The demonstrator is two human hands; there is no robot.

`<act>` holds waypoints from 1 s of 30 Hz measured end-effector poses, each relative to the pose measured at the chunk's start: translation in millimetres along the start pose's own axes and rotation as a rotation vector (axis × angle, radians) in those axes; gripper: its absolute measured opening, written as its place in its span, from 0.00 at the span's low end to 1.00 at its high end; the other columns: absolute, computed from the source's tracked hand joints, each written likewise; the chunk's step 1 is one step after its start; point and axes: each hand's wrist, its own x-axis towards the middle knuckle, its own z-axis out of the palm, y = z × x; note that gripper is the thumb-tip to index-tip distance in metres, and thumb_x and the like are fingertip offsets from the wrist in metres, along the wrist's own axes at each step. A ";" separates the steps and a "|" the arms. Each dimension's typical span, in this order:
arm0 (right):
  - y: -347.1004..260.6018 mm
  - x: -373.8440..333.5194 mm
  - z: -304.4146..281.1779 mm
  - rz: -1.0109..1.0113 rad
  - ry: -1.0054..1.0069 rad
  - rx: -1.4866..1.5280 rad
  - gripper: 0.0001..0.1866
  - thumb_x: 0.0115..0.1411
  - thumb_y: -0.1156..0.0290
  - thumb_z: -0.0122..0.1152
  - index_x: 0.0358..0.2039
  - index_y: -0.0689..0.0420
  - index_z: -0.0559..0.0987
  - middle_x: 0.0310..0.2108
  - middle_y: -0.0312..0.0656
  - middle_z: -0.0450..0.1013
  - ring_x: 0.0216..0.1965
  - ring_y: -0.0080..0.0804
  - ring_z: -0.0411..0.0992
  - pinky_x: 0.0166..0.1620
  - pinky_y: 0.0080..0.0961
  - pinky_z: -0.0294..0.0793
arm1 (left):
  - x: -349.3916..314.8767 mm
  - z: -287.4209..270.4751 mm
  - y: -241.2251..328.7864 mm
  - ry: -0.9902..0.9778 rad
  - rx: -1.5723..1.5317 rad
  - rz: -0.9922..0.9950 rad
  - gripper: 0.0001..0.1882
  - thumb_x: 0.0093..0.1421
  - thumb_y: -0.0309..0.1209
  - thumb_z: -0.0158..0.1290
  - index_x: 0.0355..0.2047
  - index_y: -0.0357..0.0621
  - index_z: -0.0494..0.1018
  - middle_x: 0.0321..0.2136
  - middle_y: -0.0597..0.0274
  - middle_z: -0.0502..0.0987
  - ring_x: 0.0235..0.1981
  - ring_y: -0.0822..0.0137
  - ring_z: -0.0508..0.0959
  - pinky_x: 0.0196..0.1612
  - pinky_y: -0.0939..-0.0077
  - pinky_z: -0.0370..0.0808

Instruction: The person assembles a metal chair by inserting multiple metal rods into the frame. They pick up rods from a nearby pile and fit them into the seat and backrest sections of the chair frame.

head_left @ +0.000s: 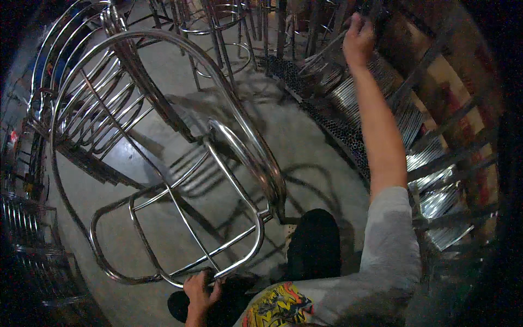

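Observation:
A shiny tubular metal chair frame [239, 199] stands tilted in front of me, with a rounded seat loop and a large curved hoop rising behind it. My left hand [200, 291] is closed round the near edge of its seat loop. My right arm stretches far forward to the right. At its end, my right hand [359, 42] is closed beside dark upright bars at a rack; what its fingers hold is too dark to make out. Below that hand lie bundles of thin shiny metal tubes [348, 98].
Stacked curved chair frames [103, 117] stand at the left. Round-ringed metal stool frames [223, 38] are at the back. Along the right runs a dark rack [457, 120] with bars and cardboard. Bundled tubes with open ends [340, 133] edge the concrete floor [321, 180].

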 end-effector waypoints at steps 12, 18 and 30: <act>-258.0 32.9 -207.0 -0.202 -0.324 0.173 0.16 0.66 0.60 0.51 0.42 0.60 0.75 0.30 0.46 0.74 0.29 0.37 0.72 0.34 0.38 0.73 | 69.6 -76.7 4.0 0.283 -0.464 0.006 0.26 0.58 0.38 0.57 0.53 0.36 0.67 0.46 0.45 0.73 0.50 0.51 0.73 0.54 0.64 0.68; -327.1 -39.9 -293.7 -0.113 -0.627 0.436 0.15 0.64 0.62 0.54 0.43 0.60 0.76 0.31 0.44 0.75 0.28 0.33 0.72 0.33 0.33 0.74 | 186.8 -151.2 30.2 0.634 -1.392 -0.068 0.33 0.66 0.55 0.43 0.60 0.41 0.60 0.44 0.51 0.75 0.47 0.62 0.76 0.50 0.67 0.72; -243.6 -160.6 -320.8 1.114 -1.945 0.326 0.19 0.64 0.64 0.57 0.52 0.61 0.72 0.22 0.34 0.69 0.18 0.19 0.63 0.20 0.17 0.64 | 249.6 -14.9 -23.9 0.701 -0.747 -0.141 0.23 0.70 0.48 0.40 0.37 0.38 0.71 0.22 0.54 0.70 0.25 0.58 0.70 0.31 0.63 0.67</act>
